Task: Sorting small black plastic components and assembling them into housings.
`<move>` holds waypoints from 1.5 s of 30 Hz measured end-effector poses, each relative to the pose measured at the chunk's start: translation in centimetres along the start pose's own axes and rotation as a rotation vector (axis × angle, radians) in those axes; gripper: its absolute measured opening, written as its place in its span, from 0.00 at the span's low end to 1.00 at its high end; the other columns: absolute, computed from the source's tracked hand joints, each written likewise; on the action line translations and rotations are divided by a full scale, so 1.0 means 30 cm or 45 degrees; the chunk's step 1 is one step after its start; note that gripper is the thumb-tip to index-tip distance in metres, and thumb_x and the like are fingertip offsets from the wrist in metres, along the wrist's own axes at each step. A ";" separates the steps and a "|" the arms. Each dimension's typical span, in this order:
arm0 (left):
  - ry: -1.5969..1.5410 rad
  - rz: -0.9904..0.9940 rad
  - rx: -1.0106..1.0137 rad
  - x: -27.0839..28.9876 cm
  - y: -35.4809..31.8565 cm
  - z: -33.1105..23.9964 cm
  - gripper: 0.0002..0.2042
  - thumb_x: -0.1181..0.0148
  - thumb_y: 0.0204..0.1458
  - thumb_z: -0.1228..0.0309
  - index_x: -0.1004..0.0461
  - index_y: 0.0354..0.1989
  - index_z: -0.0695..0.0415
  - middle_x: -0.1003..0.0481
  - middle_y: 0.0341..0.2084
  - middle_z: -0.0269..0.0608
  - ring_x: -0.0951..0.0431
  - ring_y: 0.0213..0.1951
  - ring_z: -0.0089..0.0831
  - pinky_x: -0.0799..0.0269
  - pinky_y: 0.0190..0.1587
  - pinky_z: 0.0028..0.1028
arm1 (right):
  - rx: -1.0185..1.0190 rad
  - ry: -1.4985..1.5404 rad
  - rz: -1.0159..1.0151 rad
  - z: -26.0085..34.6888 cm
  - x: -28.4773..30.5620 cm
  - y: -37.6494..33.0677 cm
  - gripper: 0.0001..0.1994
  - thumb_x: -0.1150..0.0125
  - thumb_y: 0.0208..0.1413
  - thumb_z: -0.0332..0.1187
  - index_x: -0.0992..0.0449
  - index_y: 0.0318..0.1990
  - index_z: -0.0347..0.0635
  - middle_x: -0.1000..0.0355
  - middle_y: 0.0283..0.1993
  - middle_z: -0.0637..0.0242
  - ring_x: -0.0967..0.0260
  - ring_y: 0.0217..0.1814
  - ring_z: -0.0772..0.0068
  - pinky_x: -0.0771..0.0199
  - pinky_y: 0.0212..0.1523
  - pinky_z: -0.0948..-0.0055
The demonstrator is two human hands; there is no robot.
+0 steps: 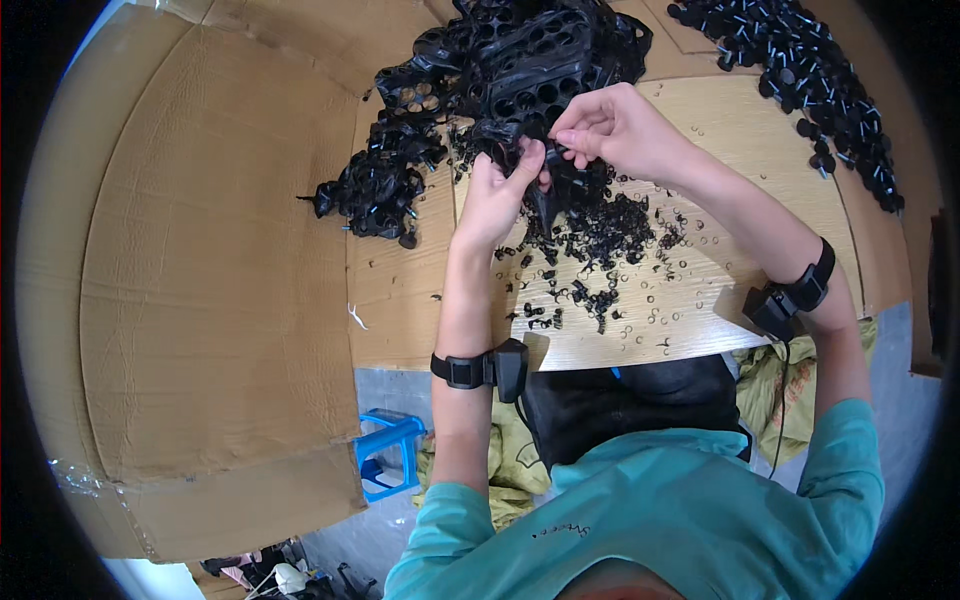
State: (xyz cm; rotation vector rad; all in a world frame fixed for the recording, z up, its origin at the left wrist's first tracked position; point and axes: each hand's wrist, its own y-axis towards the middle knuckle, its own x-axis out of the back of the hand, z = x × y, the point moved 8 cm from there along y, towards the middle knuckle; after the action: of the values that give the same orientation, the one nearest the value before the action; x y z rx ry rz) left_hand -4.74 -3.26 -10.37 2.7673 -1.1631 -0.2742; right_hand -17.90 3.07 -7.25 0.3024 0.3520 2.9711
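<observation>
Above the middle of the table, my left hand (505, 185) is closed, thumb against fingers, on a black flexible piece (541, 205) whose pointed end hangs down. Close beside it, my right hand (612, 130) pinches with thumb and fingertips at a small dark part between the two hands, too hidden by the fingers to name. Below them many small black bits (610, 225) and thin rings lie scattered over the wooden tabletop (690, 300). Just beyond my hands is a heap of black moulded sheets (535, 65) with round holes.
Black round-headed, metal-stemmed parts (790, 75) form a long pile at the far right. Another black pile (375, 190) sits on the left. A large cardboard sheet (210, 260) stands along the left. On the floor are a blue stool (388, 450) and yellowish sacks (510, 455).
</observation>
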 end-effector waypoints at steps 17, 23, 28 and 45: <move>-0.914 -0.044 0.189 0.089 0.021 0.040 0.07 0.41 0.59 0.66 0.30 0.35 0.54 0.31 0.27 0.32 0.28 0.34 0.28 0.26 0.42 0.34 | 0.369 -0.601 -0.047 0.068 -0.018 -0.048 0.17 0.34 0.54 0.39 0.26 0.44 0.35 0.26 0.39 0.52 0.26 0.41 0.57 0.25 0.41 0.62; -0.483 -0.068 0.011 0.041 0.014 0.017 0.17 0.36 0.47 0.86 0.34 0.40 0.54 0.28 0.35 0.33 0.25 0.38 0.23 0.26 0.42 0.24 | 0.115 -0.383 -0.049 -0.004 -0.104 -0.093 0.25 0.31 0.52 0.32 0.37 0.53 0.34 0.25 0.29 0.54 0.24 0.29 0.63 0.25 0.32 0.67; -0.607 -0.079 0.050 0.036 0.021 0.025 0.18 0.39 0.46 0.86 0.35 0.43 0.54 0.30 0.37 0.36 0.27 0.39 0.25 0.30 0.42 0.24 | 0.191 -0.282 -0.157 -0.011 -0.079 -0.080 0.20 0.34 0.54 0.27 0.35 0.51 0.35 0.25 0.27 0.57 0.25 0.27 0.69 0.27 0.29 0.68; -0.750 0.017 -0.021 0.047 0.004 0.009 0.16 0.40 0.48 0.84 0.36 0.38 0.48 0.32 0.34 0.32 0.33 0.30 0.17 0.38 0.30 0.15 | 0.591 -0.559 -0.061 0.110 -0.034 -0.061 0.15 0.35 0.55 0.36 0.28 0.42 0.35 0.24 0.29 0.54 0.25 0.29 0.54 0.27 0.31 0.63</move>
State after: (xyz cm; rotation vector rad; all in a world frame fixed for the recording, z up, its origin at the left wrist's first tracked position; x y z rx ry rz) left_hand -3.91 -4.37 -10.78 2.7375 -1.2670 -1.1481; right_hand -16.01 5.39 -4.74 0.9537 0.9623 2.6349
